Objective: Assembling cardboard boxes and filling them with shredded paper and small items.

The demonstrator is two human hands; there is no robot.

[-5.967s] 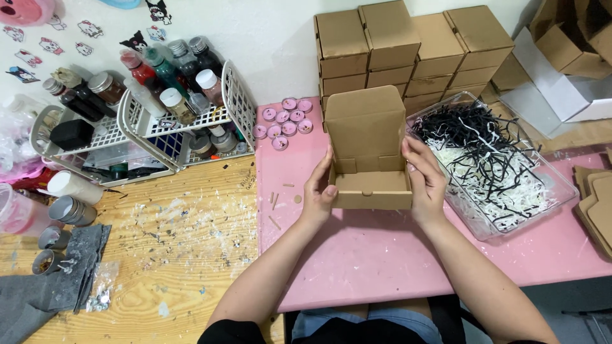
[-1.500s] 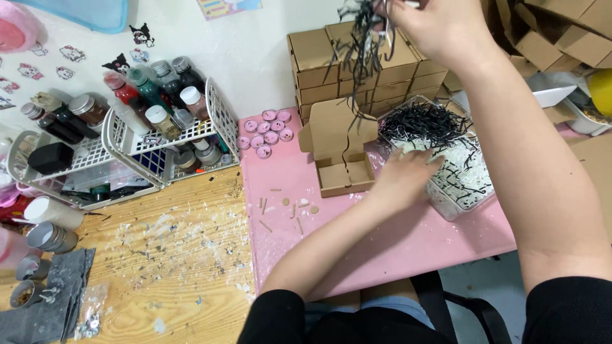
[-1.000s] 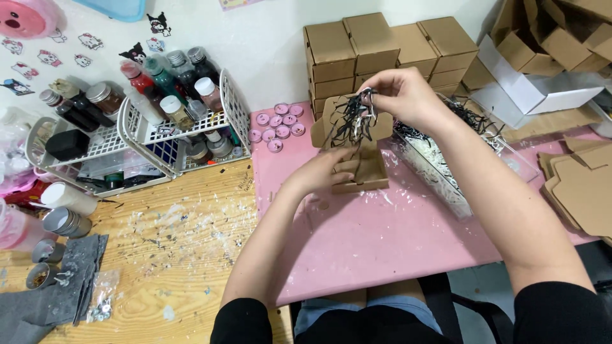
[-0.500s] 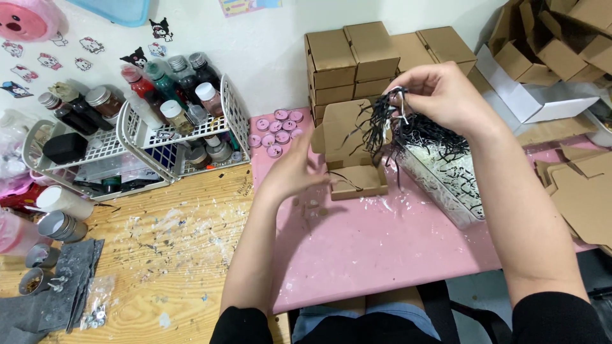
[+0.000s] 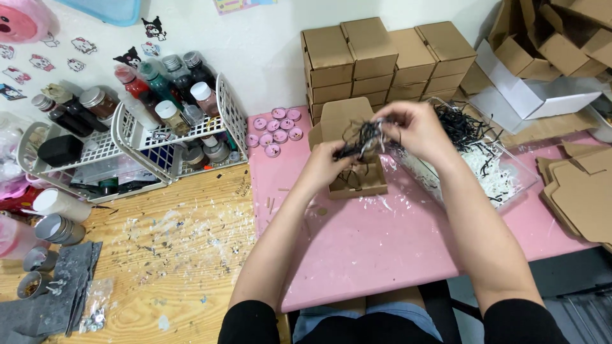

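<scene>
Both hands pinch one clump of black and white paper shreds (image 5: pixel 364 137): the left hand (image 5: pixel 328 162) grasps its lower end, the right hand (image 5: pixel 411 130) its upper end, just above a small open cardboard box (image 5: pixel 349 153). That box sits on a pink mat (image 5: pixel 382 236) laid over a paint-flecked wooden table (image 5: pixel 166 255). Behind it, closed boxes (image 5: pixel 382 57) are stacked against a white wall. A clear tub of shreds (image 5: pixel 484 165) lies partly hidden by the right forearm. The clump is thin, curly and tangled.

Open box (image 5: pixel 352 181) on mat (image 5: pixel 382 242) — stacked boxes (image 5: pixel 389 57) behind, bottle rack (image 5: pixel 172 127) left, filler tray (image 5: pixel 484 172) right.
</scene>
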